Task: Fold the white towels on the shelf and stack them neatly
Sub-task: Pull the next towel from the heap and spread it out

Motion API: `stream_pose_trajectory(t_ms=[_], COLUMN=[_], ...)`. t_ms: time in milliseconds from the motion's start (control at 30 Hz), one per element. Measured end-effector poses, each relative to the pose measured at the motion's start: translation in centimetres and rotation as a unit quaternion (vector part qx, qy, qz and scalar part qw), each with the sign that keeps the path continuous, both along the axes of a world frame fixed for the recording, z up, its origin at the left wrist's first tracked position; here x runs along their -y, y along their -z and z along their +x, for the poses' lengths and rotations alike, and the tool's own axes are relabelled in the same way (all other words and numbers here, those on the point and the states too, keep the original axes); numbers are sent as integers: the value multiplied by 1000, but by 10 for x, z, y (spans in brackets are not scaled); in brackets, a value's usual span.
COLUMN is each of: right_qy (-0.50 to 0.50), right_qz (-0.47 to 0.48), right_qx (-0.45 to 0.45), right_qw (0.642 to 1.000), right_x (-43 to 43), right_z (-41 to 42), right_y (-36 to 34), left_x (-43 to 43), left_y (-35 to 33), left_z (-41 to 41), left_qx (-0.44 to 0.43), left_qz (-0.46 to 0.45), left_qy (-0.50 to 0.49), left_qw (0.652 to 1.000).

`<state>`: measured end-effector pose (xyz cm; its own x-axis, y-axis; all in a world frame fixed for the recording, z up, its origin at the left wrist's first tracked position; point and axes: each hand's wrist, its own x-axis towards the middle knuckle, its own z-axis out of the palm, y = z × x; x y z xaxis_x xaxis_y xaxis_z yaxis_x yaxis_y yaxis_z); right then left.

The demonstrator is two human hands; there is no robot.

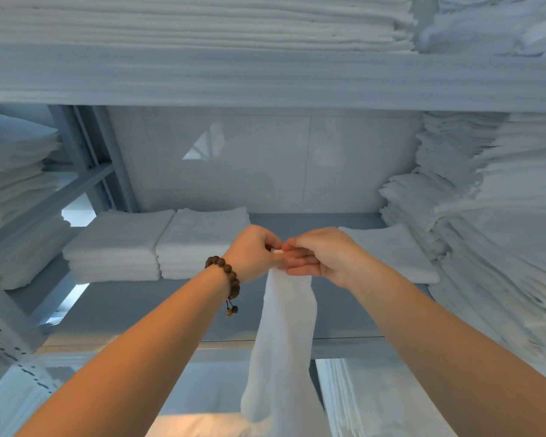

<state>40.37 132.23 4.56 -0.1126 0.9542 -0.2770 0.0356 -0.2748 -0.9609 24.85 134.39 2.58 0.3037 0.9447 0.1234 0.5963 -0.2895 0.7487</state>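
The left hand (252,253) and right hand (323,257) are meeting at the top edge of a white towel (284,342), fingers pinching it together. It is hanging straight down from them, long axis vertical, before the shelf (158,310). The folded stacks (158,244) are lying beyond, nearer the left hand.
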Motion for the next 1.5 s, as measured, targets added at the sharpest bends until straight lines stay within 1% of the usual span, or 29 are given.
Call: stream_pose_trajectory(t_ms=[133,200,267,333,400,500,633,800,867,967,1100,1200,1267,1333,1433,1500], right_qy=[0,-27,-84,-152,-197,-217,-215,-172,-172,-204,-240,-228,-213,-195,-158,-115], right_qz=[74,122,162,178,169,163,179,183,195,201,195,205,217,228,254,266], right_qx=[65,115,215,310,360,397,397,311,275,266,304,338,358,375,395,381], right_qw=[995,985,960,922,896,877,874,917,926,920,901,890,883,877,869,878], right_x=[-8,-13,-16,-19,-21,-21,-22,-20,-15,-8,0,4,4,3,0,-3], right_z=[18,30,40,45,48,52,53,51,48,40,30,24,22,22,31,37], right_y=[-3,3,13,27,42,63,73,72,71,73,83,89,91,89,77,64], left_x=[-4,-4,-4,-4,-3,1,6,11,11,13,17,16,15,14,15,15], left_y=[-15,-23,-31,-38,-46,-57,-67,-68,-66,-65,-66,-66,-62,-57,-45,-34], left_z=[-17,-26,-34,-41,-47,-58,-73,-94,-100,-104,-106,-111,-117,-127,-143,-152], left_qx=[1,-17,-23,-16,-20,-24,-29,-39,-42,-43,-36,-48,-78,-127,-200,-240], left_qz=[0,13,27,35,48,55,67,92,101,118,153,166,181,206,228,227], left_qy=[9,37,58,59,58,64,63,36,21,5,-4,-6,-15,-23,-2,14], left_qw=[1000,999,998,998,997,996,995,994,994,992,988,985,980,970,953,944])
